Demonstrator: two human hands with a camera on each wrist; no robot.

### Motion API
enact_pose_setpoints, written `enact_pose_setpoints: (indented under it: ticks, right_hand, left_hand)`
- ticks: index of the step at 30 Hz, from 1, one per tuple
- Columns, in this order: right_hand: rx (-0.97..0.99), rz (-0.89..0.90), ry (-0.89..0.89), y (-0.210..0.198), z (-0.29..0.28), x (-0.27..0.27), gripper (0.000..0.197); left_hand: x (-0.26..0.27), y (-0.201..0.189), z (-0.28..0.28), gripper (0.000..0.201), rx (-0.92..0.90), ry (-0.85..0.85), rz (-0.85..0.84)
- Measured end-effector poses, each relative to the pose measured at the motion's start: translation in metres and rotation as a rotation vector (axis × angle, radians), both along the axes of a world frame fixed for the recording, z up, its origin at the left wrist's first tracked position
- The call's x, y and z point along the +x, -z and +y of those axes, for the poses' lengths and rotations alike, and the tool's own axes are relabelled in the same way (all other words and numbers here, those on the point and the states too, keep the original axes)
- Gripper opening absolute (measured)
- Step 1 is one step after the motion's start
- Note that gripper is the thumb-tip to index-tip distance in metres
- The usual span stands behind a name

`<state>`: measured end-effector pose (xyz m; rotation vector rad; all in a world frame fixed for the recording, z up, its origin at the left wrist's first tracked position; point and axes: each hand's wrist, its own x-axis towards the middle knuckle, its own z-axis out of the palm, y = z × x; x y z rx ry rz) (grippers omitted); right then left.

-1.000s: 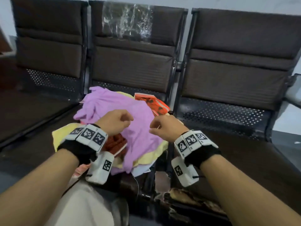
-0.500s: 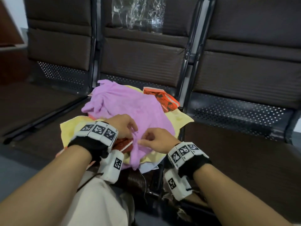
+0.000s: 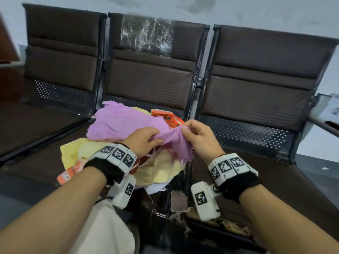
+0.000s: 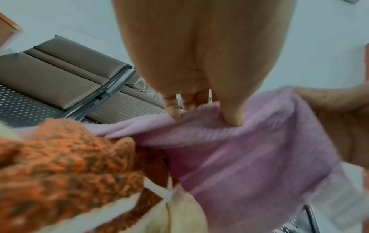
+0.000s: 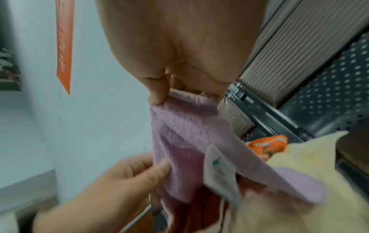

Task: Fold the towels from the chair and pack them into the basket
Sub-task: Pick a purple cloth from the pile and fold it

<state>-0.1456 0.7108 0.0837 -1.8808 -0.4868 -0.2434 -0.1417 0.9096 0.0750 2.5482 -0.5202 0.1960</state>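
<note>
A lilac towel point(image 3: 121, 123) tops a heap of towels on the middle chair seat point(image 3: 45, 160). Under it lie a pale yellow towel point(image 3: 161, 173) and an orange patterned towel point(image 3: 168, 118). My left hand point(image 3: 146, 140) pinches the lilac towel point(image 4: 249, 149) along its near edge, thumb on top. My right hand point(image 3: 194, 132) pinches the same edge a little to the right and lifts it, thumb and fingers closed on the lilac towel point(image 5: 179, 130). A white label point(image 5: 219, 170) hangs from the towel. No basket is in view.
Three dark brown padded chairs point(image 3: 256, 85) stand in a row against a pale wall; clear plastic point(image 3: 146, 37) covers the middle backrest. The right seat point(image 3: 256, 180) is bare. A light trouser leg point(image 3: 102, 231) is at the bottom, and the torn seat front point(image 3: 183, 213) is between my arms.
Both hands have risen from the heap's front with the lilac towel's edge. My right hand moved up and right, drawing the edge taut between the hands.
</note>
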Motion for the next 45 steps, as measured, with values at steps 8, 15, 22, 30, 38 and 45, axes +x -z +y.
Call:
enact_pose_setpoints:
  ticks: [8, 15, 22, 30, 38, 45]
  right_hand:
    - [0.456, -0.132, 0.488, -0.042, -0.108, -0.002, 0.023]
    - [0.242, 0.064, 0.39, -0.008, -0.125, -0.002, 0.014]
    - [-0.18, 0.119, -0.015, -0.009, -0.142, -0.005, 0.011]
    - [0.365, -0.026, 0.267, -0.017, -0.158, 0.007, 0.028]
    - [0.371, 0.053, 0.534, -0.015, -0.16, 0.009, 0.031]
    - [0.418, 0.054, 0.503, -0.014, -0.152, 0.015, 0.022]
  left_hand:
    - [0.012, -0.009, -0.036, 0.03, -0.004, -0.161, -0.059]
    - [0.014, -0.044, -0.114, 0.008, -0.196, 0.12, -0.202]
    - [0.025, -0.044, -0.151, 0.01, -0.113, 0.177, -0.247]
    - [0.049, -0.006, -0.126, 0.031, 0.051, 0.137, -0.212]
    - [0.035, -0.012, -0.133, 0.03, -0.047, 0.124, -0.05]
    - [0.014, -0.053, -0.177, 0.024, -0.852, 0.051, 0.111]
